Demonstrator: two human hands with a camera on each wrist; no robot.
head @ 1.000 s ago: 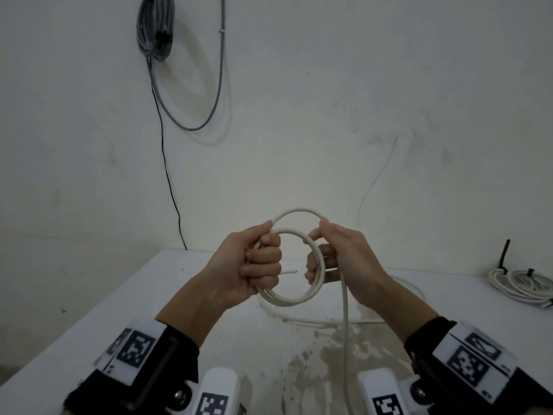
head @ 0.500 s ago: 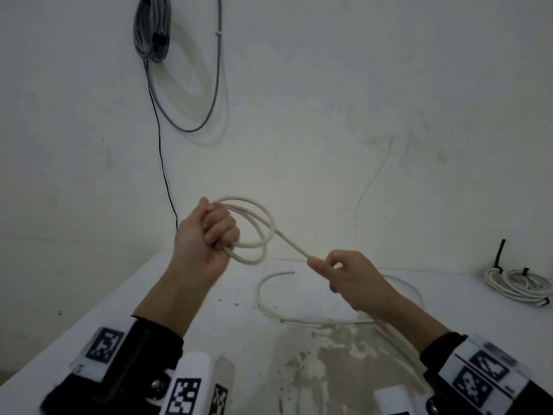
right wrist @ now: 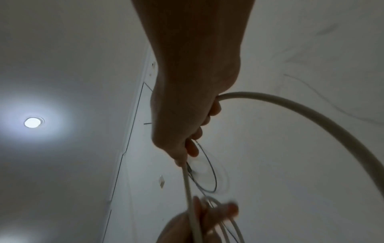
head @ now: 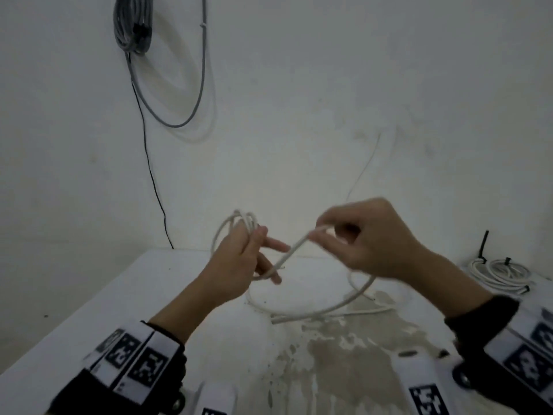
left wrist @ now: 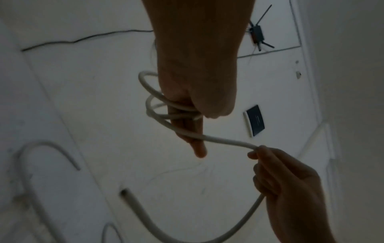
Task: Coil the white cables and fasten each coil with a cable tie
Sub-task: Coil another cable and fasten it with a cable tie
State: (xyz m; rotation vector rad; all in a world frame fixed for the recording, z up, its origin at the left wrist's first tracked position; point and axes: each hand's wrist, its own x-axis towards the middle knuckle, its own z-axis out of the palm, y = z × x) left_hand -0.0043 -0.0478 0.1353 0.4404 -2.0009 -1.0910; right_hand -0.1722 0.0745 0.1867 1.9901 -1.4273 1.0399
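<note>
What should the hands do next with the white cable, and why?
Probably the right hand should swing its pinched stretch of white cable over to the left hand, laying one more loop. The left hand already holds a few loops, but much cable lies loose on the table, so it looks too early for a tie.

Held above the counter (head: 155,298): left hand (head: 236,265) with cable coil (head: 230,232), right hand (head: 371,238) to its right, cable (head: 294,247) stretched between. Behind right, at the counter's edge, tied coil (head: 499,274). On the wall, upper left, hanging cable bundle (head: 133,23).
</note>
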